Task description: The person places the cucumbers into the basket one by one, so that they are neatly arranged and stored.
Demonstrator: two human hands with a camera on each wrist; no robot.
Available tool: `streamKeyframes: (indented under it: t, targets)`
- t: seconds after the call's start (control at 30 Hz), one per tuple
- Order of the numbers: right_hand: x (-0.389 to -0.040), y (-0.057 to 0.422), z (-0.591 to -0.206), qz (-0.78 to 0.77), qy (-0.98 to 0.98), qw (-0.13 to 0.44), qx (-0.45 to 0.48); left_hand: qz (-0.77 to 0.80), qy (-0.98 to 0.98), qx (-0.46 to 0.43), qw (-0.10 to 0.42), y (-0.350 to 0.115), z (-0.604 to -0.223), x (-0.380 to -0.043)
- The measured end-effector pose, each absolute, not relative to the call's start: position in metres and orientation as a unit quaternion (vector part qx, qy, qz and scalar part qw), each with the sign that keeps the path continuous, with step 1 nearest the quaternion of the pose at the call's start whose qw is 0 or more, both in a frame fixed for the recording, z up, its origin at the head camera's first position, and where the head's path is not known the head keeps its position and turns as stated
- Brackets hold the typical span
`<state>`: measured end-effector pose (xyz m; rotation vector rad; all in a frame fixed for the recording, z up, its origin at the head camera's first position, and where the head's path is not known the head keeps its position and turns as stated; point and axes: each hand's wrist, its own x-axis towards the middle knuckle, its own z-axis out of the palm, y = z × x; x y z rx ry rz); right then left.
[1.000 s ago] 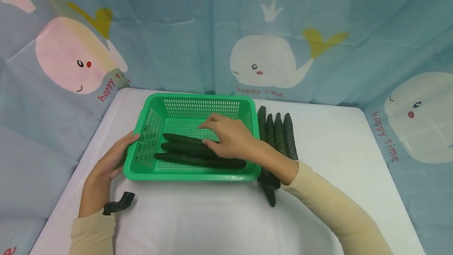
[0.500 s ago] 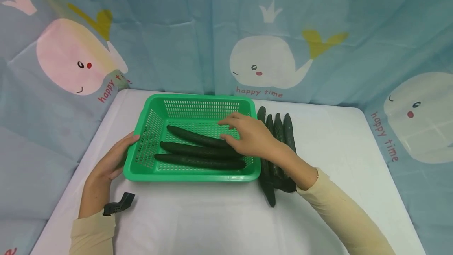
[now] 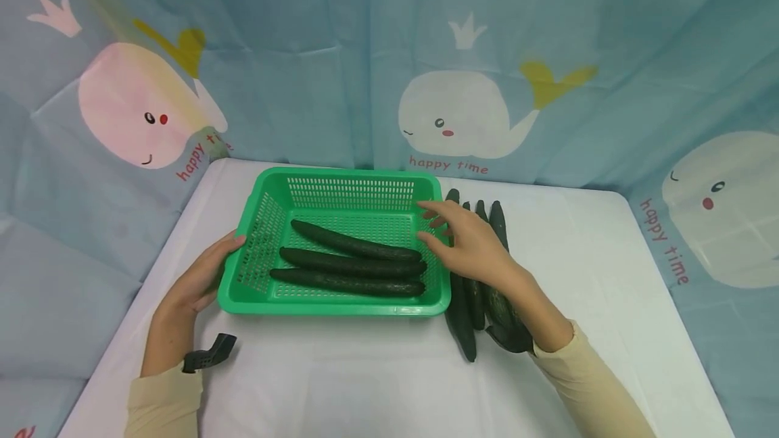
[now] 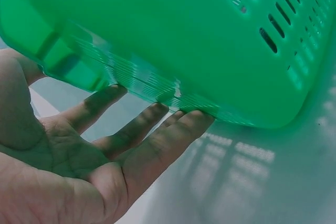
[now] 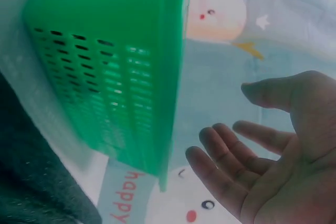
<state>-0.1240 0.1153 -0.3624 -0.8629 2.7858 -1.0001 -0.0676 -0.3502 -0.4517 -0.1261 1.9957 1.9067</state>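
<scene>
Three dark green cucumbers (image 3: pixel 353 265) lie side by side in a green plastic basket (image 3: pixel 328 308). My left hand (image 3: pixel 197 274) holds the basket's left side, thumb at the rim. In the left wrist view its fingertips (image 4: pixel 197 119) touch the outer wall. My right hand (image 3: pixel 475 242) hovers by the basket's right rim, above more cucumbers (image 3: pixel 460 309) lying lengthwise on the table. Those are partly covered by the hand and forearm. In the right wrist view the right fingers (image 5: pixel 226 156) are spread and loosely bent, holding nothing, apart from the basket.
A white cloth covers the table (image 3: pixel 359 384). Blue curtains (image 3: pixel 316 100) with printed whales stand behind it and along both sides. A black strap mount (image 3: pixel 209 353) sits on the left wrist, and another (image 3: pixel 510 338) is at the right wrist.
My right hand has let go of the rearmost cucumber in the basket and moved right, out over the rim. That cucumber lies angled slightly farther back. The left hand stays at the basket.
</scene>
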Motion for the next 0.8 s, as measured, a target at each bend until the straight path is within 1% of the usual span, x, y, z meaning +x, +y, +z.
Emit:
streamKeyframes:
  t: [0.37,0.8]
  targets:
    - [-0.116,0.147,-0.379,-0.363,0.901,0.001,-0.238,0.676,0.711,-0.044,0.188,-0.348,-0.453,-0.071]
    - [-0.103,0.195,-0.410,-0.376,0.914,-0.034,-0.146,0.683,0.705,-0.040,0.188,-0.350,-0.452,-0.068]
